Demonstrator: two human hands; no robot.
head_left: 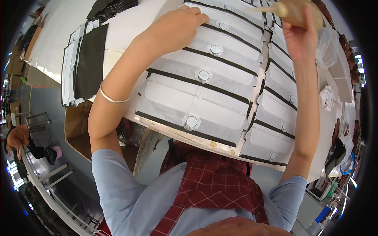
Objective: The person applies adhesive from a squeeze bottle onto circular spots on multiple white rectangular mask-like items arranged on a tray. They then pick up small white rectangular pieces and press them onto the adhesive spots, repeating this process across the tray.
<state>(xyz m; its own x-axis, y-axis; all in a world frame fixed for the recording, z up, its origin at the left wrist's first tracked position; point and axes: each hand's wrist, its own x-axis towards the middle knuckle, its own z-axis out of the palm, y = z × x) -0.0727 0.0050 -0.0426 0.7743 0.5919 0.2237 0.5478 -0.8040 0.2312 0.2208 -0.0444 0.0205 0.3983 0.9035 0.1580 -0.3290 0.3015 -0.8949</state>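
Note:
My right hand (301, 39) is closed around a yellowish squeeze bottle (293, 13), slightly blurred, with its thin nozzle pointing left over the far panels. My left hand (179, 29) rests on the left part of the far panels, thumb apart from bent fingers, holding nothing that I can see; its fingertips are partly hidden. Under both hands lie overlapping grey-white panels (169, 96) with black edges, set out in two columns. Each nearer panel carries a round disc (191, 122) under a clear strip. The right column (271, 135) is partly covered by my right forearm.
A stack of black and pale sheets (90, 63) hangs over the table's left edge, with black pieces (112, 8) beyond it. Below stands an open cardboard box (76, 124). Clear plastic bags (328, 45) and crumpled white paper (327, 96) lie at the right.

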